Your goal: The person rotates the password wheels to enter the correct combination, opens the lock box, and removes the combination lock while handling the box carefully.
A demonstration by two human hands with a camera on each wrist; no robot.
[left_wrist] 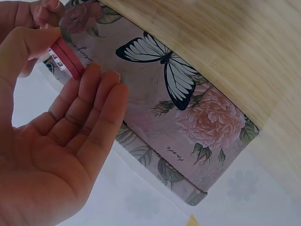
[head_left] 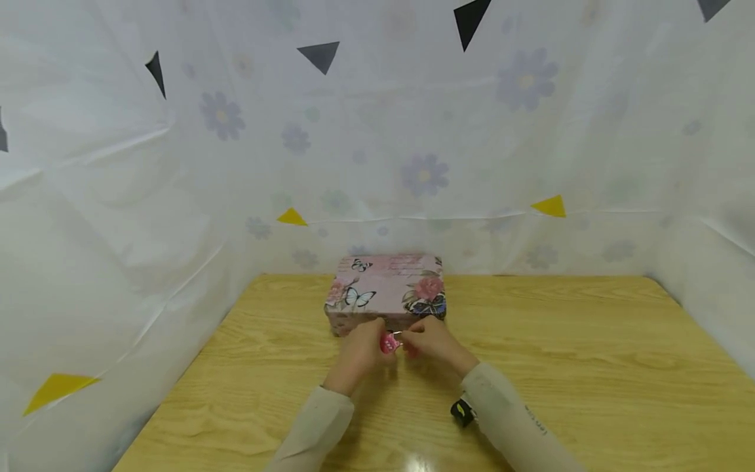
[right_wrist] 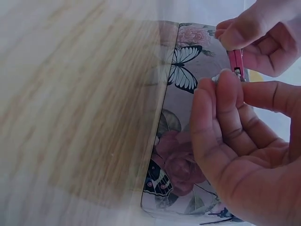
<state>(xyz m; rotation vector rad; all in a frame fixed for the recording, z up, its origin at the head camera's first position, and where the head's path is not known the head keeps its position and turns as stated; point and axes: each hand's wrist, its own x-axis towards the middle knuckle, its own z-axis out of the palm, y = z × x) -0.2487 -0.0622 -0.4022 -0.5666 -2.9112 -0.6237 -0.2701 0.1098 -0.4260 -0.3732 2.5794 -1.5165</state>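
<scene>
A small pink combination padlock (head_left: 389, 343) with white number dials is held between the two hands, just in front of a tin box. My left hand (head_left: 361, 351) pinches the lock's body (left_wrist: 66, 59) between thumb and fingertips. From the other side, my right hand (head_left: 436, 341) pinches the metal shackle end with thumb and fingertips, which partly cover it. Whether the shackle is locked or released I cannot tell. The pink box (head_left: 383, 288), printed with butterflies and roses, lies with its lid on behind the hands.
A light wood-grain table (head_left: 560, 341) carries the box near its back edge. White flowered sheeting (head_left: 377, 131) with black, grey and yellow triangles encloses the back and sides. A small black object (head_left: 462, 413) sits beside the right sleeve.
</scene>
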